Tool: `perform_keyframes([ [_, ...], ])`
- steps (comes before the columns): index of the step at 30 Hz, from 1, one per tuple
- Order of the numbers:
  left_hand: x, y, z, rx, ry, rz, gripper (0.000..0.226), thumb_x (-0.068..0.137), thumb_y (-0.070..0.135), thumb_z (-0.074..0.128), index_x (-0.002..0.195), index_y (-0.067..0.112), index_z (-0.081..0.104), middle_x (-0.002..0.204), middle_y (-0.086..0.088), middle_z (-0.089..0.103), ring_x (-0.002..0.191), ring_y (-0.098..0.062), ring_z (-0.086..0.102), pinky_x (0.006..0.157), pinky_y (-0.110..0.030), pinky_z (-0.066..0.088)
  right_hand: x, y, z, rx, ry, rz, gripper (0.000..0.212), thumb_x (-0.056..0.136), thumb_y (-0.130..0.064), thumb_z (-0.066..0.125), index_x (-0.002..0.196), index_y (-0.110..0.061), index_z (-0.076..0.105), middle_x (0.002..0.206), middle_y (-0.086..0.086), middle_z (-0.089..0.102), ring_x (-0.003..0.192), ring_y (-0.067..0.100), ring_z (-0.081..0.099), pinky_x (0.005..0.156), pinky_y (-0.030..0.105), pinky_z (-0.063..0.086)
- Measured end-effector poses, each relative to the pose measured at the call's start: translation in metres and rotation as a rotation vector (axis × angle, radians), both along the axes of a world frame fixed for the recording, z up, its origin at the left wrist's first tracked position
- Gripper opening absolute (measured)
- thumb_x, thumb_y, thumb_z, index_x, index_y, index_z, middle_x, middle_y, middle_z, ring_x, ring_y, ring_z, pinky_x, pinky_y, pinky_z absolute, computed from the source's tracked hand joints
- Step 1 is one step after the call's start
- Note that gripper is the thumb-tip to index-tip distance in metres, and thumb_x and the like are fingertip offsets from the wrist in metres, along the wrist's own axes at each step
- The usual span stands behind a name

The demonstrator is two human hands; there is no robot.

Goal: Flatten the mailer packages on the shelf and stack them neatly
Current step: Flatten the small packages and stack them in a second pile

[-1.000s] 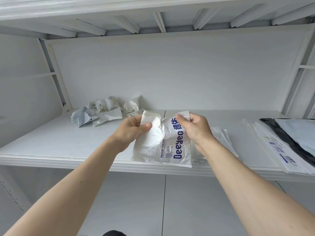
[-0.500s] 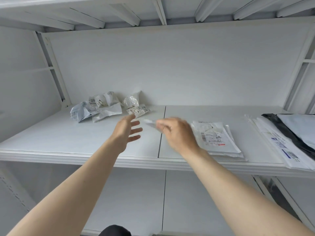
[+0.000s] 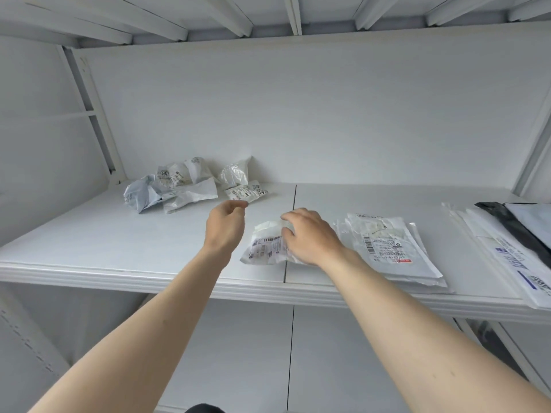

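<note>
Right hand (image 3: 310,236) covered part of a small labelled mailer (image 3: 265,245), fingers grasping its top edge. Left hand (image 3: 225,228) hung loose, holding nothing. Large mailers (image 3: 512,248) were cut off at right.

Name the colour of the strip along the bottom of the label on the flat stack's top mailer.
Red strip, head view.
</note>
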State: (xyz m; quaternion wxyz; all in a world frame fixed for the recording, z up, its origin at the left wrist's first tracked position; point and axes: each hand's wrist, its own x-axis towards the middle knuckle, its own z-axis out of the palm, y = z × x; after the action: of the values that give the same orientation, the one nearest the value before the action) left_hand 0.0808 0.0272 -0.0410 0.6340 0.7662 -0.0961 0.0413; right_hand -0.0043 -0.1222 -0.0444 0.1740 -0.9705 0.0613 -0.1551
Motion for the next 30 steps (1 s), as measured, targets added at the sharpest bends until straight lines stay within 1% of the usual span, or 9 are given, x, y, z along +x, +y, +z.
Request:
perform_keyframes([
  [2, 0.002, -0.01, 0.005, 0.043, -0.037, -0.029, 0.028, 0.093, 0.012, 0.044, 0.104, 0.022, 0.068, 0.096, 0.003, 0.064, 0.08, -0.005, 0.055, 0.068, -0.02, 0.041, 0.013, 0.0, 0.003, -0.011, 0.038, -0.037, 0.045, 0.101, -0.028, 0.039, 0.143, -0.013, 0.044, 0.148, 0.006, 0.042, 0.137, 0.027, 0.034, 0.107, 0.041, 0.036],
  [5, 0.011, -0.025, 0.005, 0.086, -0.076, -0.078, 0.029, 0.093, 0.014, 0.043, 0.105, 0.022, 0.069, 0.105, 0.002, 0.066, 0.097, -0.013, 0.056, 0.08, -0.025, 0.039, 0.04, 0.001, -0.001, 0.007, 0.078, -0.098, 0.046, 0.102, -0.032, 0.037, 0.143, -0.011, 0.041, 0.148, 0.009, 0.041, 0.14, 0.027, 0.03, 0.11, 0.042, 0.031],
  [7, 0.016, -0.033, 0.003, 0.109, -0.075, -0.089, 0.03, 0.094, 0.015, 0.043, 0.106, 0.022, 0.069, 0.106, 0.004, 0.065, 0.1, -0.013, 0.055, 0.084, -0.025, 0.036, 0.053, 0.003, -0.007, -0.003, 0.145, -0.125, 0.046, 0.102, -0.035, 0.033, 0.143, -0.014, 0.039, 0.15, 0.007, 0.038, 0.144, 0.028, 0.022, 0.114, 0.047, 0.024],
  [11, 0.028, -0.046, -0.008, 0.195, -0.103, -0.096, 0.033, 0.092, 0.011, 0.041, 0.108, 0.023, 0.068, 0.116, 0.0, 0.065, 0.107, -0.018, 0.057, 0.095, -0.03, 0.043, 0.07, 0.008, -0.032, -0.057, 0.271, -0.167, 0.05, 0.103, -0.043, 0.024, 0.146, -0.019, 0.034, 0.158, 0.006, 0.024, 0.149, 0.028, 0.007, 0.117, 0.052, 0.011],
  [14, 0.032, -0.053, -0.02, 0.357, -0.166, -0.143, 0.04, 0.09, 0.005, 0.04, 0.115, 0.021, 0.066, 0.127, -0.001, 0.06, 0.108, -0.018, 0.057, 0.091, -0.025, 0.041, 0.071, 0.007, -0.055, -0.049, 0.281, -0.142, 0.057, 0.1, -0.047, 0.02, 0.154, -0.026, 0.017, 0.163, 0.004, 0.01, 0.15, 0.027, -0.001, 0.118, 0.054, 0.002],
  [17, 0.035, -0.061, -0.042, 0.566, -0.243, -0.219, 0.04, 0.092, 0.008, 0.04, 0.122, 0.021, 0.062, 0.134, 0.002, 0.054, 0.119, -0.018, 0.053, 0.093, -0.024, 0.036, 0.065, 0.003, -0.064, -0.042, 0.283, -0.112, 0.07, 0.095, -0.05, 0.034, 0.155, -0.028, 0.005, 0.164, 0.001, 0.004, 0.151, 0.025, -0.005, 0.119, 0.052, -0.001],
  [19, 0.035, -0.061, -0.056, 0.56, -0.227, -0.266, 0.039, 0.095, 0.013, 0.037, 0.126, 0.021, 0.059, 0.129, 0.0, 0.056, 0.122, -0.019, 0.051, 0.097, -0.026, 0.036, 0.063, 0.004, -0.065, -0.095, 0.277, -0.109, 0.076, 0.094, -0.047, 0.039, 0.155, -0.026, -0.001, 0.164, -0.001, 0.0, 0.15, 0.024, -0.009, 0.119, 0.051, -0.004],
  [21, 0.036, -0.059, -0.064, 0.506, -0.217, -0.291, 0.04, 0.097, 0.013, 0.035, 0.129, 0.02, 0.057, 0.125, 0.001, 0.057, 0.126, -0.018, 0.046, 0.102, -0.028, 0.035, 0.063, 0.005, -0.065, -0.13, 0.263, -0.108, 0.074, 0.095, -0.042, 0.036, 0.155, -0.026, -0.004, 0.164, 0.0, -0.003, 0.15, 0.024, -0.012, 0.119, 0.051, -0.007],
  [30, 0.037, -0.055, -0.072, 0.569, -0.238, -0.332, 0.044, 0.101, 0.016, 0.03, 0.139, 0.025, 0.049, 0.149, 0.007, 0.042, 0.146, -0.015, 0.02, 0.11, -0.024, 0.021, 0.064, 0.005, -0.07, -0.168, 0.285, -0.109, 0.068, 0.097, -0.038, 0.028, 0.156, -0.023, -0.002, 0.164, 0.001, -0.004, 0.15, 0.025, -0.013, 0.118, 0.052, -0.009],
])
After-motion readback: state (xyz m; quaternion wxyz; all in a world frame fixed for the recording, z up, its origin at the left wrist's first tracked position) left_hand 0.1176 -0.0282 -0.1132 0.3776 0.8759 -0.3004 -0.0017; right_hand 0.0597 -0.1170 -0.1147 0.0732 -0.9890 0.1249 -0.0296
